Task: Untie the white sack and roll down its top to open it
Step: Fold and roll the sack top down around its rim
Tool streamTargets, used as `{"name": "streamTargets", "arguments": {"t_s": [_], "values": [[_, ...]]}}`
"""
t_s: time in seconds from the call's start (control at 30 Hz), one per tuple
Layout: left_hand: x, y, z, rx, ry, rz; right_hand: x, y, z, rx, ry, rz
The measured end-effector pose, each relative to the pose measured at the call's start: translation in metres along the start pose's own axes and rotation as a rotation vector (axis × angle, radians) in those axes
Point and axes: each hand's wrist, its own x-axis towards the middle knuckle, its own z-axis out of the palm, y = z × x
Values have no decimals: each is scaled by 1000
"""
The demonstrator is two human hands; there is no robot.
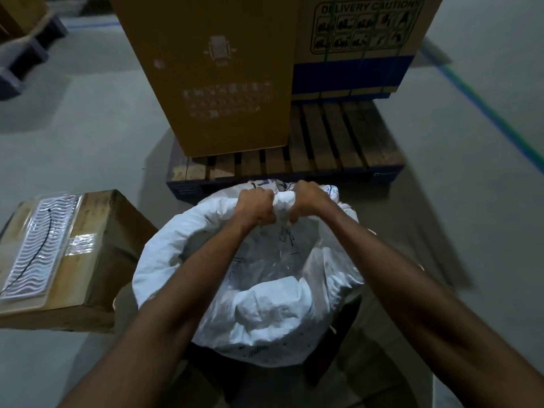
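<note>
if either the left hand [255,208] or right hand [306,201], both gripping the white sack [265,304] roll at 12 o'clock, slips, the rim may unroll.

We are seeing a white sack [259,304] of matt, crinkled woven plastic; beyond the sack, a rough wooden pallet [338,142] is carrying matt brown cardboard boxes [212,78].

White sack [259,313] with dark, possibly purple print, brown cartons [212,72], blue-banded box [350,75]
</note>
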Motion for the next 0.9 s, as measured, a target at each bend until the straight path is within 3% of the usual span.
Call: {"name": "streamTargets", "arguments": {"t_s": [0.1,0.17,0.23,0.3,0.37,0.43,0.53,0.6,0.7,0.77,0.8,0.9], "values": [[16,-15,-24,-247,-320,-73,-12,4,21,-334,420,-95],[26,-35,-42,-320,-481,-35,-20,0,36,-427,564,-134],[29,-40,-47,-249,-446,-10,-19,-2,43,-286,438,-76],[20,-28,-35,-45,-147,6,-15,-3,29,-28,163,20],[7,-9,-16,38,121,162,-10,-4,2,120,-91,31],[1,5,-3,-22,209,302,-10,-6,-22,103,-223,15],[11,20,-7,-134,158,190,-13,0,-26,83,-200,35],[19,28,-10,-129,84,91,-20,5,-4,-17,86,40],[34,22,-24,-253,-206,61,-36,11,37,-240,483,5],[39,17,-33,-330,-409,125,-41,15,43,-152,404,68],[36,16,-37,-328,-410,162,-41,16,38,-69,303,139],[11,24,-19,-164,-103,288,2,37,29,117,-68,136]]}}
